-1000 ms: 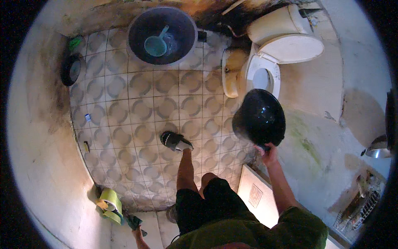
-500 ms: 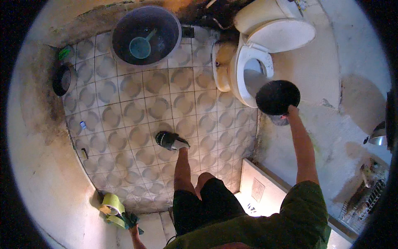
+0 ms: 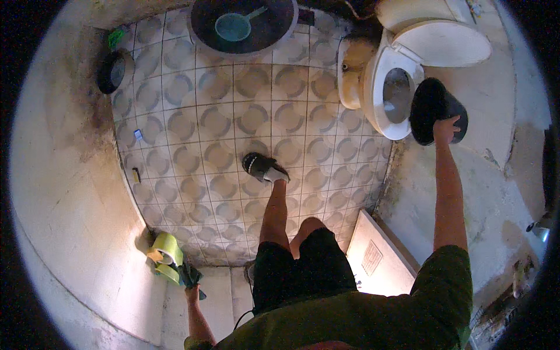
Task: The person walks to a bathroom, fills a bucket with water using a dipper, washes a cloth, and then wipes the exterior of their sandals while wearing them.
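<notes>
At far right, the right hand grips a round black plastic bucket, tipped seemingly to face the white oval-seated toilet, while the left hand clutches a dark, cloth-like bundle.

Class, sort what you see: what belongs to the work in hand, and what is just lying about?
Seemingly in use:
- black bucket, in the right hand
- toilet, beside the bucket
- dark cloth-like item, in the left hand

Apparently lying about:
- green dipper inside the large tub
- black basin by the wall
- small blue packet on the floor
</notes>
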A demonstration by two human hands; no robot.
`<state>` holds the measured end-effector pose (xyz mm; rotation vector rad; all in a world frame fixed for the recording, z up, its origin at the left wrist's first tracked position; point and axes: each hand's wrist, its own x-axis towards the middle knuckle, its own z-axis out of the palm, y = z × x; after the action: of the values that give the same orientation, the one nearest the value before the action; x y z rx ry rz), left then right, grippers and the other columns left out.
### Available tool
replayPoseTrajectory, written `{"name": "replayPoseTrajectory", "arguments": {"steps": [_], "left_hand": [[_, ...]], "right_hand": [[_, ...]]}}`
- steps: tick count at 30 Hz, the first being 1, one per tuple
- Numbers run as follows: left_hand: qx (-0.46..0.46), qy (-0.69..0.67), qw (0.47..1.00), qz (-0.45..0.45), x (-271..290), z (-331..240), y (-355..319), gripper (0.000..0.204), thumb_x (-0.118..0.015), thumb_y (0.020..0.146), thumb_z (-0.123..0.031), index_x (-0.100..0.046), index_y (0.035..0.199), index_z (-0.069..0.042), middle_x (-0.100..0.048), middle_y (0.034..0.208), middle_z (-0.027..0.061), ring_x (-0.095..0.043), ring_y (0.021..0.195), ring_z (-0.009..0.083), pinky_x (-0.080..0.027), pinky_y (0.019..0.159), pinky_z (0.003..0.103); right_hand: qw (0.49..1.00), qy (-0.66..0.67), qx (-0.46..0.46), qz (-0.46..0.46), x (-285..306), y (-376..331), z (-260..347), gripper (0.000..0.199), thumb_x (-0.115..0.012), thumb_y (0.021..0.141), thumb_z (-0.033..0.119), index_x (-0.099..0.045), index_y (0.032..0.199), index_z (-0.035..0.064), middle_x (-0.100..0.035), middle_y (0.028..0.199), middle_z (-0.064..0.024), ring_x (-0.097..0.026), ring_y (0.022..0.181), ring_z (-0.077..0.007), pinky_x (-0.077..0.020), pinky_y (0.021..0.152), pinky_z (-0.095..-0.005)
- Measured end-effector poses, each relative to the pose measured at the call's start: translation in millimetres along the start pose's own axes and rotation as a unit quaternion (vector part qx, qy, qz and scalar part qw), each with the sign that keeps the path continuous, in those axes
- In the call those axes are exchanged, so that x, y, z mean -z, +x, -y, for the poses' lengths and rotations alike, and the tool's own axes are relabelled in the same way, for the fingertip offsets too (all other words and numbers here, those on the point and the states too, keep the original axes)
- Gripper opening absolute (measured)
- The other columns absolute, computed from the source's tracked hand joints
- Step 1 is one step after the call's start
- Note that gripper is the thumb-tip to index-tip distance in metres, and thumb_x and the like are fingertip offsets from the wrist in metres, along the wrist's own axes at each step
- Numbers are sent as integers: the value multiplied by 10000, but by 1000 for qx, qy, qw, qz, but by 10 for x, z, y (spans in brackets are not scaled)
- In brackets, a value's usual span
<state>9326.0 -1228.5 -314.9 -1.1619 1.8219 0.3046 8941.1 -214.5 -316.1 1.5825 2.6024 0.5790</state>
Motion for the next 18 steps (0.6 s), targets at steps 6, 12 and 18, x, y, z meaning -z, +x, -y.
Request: {"name": "replayPoseTrajectory", "arguments": {"steps": [6,12,18], "left_hand": [[-30,6,997,67,-125,107,-43,390,-659,641,-282,-612,865,33,-620,765,157,-580,701,280,-434,640,398],[-10,-83,995,55,-182,-40,-241,321,-649,666,-268,-602,774,30,-586,663,96,-542,606,232,-425,601,370],[-9,-79,995,62,-313,72,-219,284,-630,684,-246,-605,750,30,-587,659,85,-527,587,201,-418,576,349]], "right_hand": [[989,-61,138,-2,140,-183,341,766,-532,781,256,-79,1371,71,-174,1295,-404,-510,998,-477,-506,730,-470],[993,-58,99,-2,62,-194,466,792,-555,757,290,-96,1359,59,-203,1311,-366,-493,1019,-482,-484,780,-476],[989,5,145,-12,31,-202,416,687,-491,744,234,-192,1329,34,-277,1259,-385,-418,1088,-510,-416,870,-495]]}}
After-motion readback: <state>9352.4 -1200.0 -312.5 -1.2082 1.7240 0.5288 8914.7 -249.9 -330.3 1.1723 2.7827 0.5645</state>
